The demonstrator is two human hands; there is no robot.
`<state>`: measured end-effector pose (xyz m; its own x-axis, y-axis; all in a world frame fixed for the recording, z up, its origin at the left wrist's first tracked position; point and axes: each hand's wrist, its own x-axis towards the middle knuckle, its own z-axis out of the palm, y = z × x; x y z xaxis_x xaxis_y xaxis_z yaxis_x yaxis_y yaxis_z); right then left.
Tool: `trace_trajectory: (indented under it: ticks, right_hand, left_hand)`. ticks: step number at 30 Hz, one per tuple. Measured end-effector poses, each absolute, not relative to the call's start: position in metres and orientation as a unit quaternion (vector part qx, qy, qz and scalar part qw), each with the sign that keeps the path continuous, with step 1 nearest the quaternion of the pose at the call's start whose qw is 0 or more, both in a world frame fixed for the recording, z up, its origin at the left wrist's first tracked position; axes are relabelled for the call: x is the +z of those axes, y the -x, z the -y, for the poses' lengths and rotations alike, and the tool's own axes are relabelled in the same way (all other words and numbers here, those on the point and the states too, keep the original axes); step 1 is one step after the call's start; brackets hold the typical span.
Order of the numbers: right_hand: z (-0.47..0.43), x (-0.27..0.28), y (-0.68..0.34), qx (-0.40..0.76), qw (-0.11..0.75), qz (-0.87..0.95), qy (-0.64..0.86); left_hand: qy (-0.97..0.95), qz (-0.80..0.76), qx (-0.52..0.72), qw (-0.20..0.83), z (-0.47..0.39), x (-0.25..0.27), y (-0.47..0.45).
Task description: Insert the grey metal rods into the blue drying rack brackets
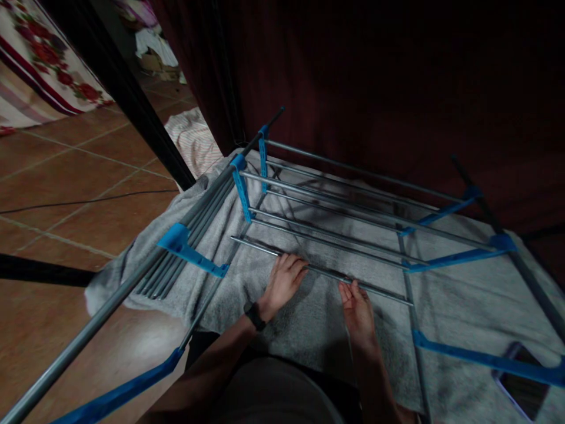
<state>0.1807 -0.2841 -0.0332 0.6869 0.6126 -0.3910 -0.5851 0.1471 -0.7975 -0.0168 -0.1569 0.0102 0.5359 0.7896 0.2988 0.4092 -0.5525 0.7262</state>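
Note:
A thin metal rod (324,271) lies crosswise in front of me, low over the grey cloth. My left hand (286,277) is closed over its middle from above, a dark watch on the wrist. Further right along the same rod, my right hand (356,303) pinches it from below with the fingertips. The rod's right end meets a thin upright bar (408,282) of the rack; whether it is fixed there I cannot tell. Beyond my hands, several rods of the rack (335,191) run between blue plastic brackets (242,191).
A bundle of loose rods (176,259) rests on the grey cloth (468,294) at the left. Long side poles (83,333) reach toward me. A phone (523,380) lies at the lower right. Dark red curtain (375,88) hangs behind; black posts (128,106) stand left.

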Motion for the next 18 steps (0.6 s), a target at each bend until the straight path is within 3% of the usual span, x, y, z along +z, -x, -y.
trace_trajectory:
  ticks: [4, 18]
  right_hand:
    - [0.285, -0.033, -0.183, 0.392, 0.762, 0.016, 0.515]
    - [0.296, -0.039, -0.205, 0.360, 0.774, -0.001, 0.520]
  left_hand:
    - [-0.864, -0.344, 0.289, 0.228, 0.145, 0.007, 0.025]
    - [-0.874, -0.335, 0.254, 0.244, 0.122, 0.001, 0.048]
